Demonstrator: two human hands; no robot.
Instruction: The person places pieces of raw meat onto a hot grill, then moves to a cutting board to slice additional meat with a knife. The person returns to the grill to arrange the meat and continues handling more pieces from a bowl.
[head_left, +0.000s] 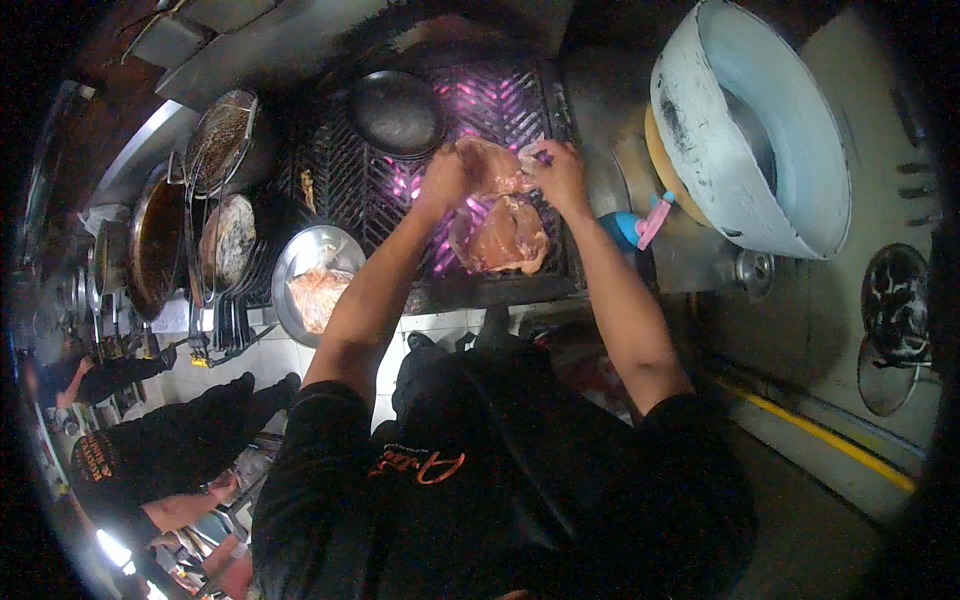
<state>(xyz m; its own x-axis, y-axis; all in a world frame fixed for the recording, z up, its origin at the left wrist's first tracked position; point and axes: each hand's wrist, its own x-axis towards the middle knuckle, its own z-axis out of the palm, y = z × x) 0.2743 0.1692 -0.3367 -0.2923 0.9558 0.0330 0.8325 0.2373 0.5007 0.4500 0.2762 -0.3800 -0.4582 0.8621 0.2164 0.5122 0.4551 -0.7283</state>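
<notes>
Both my hands pull at a raw piece of meat (487, 163) that lies on the black grill grate (330, 161). My left hand (448, 176) grips its left edge, and my right hand (553, 171) pinches its right end. A second raw piece (504, 236) lies flat on the grate just below, nearer my body. Pinkish glow shows between the bars. Near my left forearm, a round metal pan (319, 240) holds another pale piece of meat (319, 296). A round black pan (397, 112) sits on the grate, up and left of my hands.
Right of the grill stand a large pale basin (682, 127) and a blue bottle with a pink top (649, 225). Wire strainers (221, 142) and a brown pan (154, 244) are at the left. A co-worker in black (172, 442) stands lower left.
</notes>
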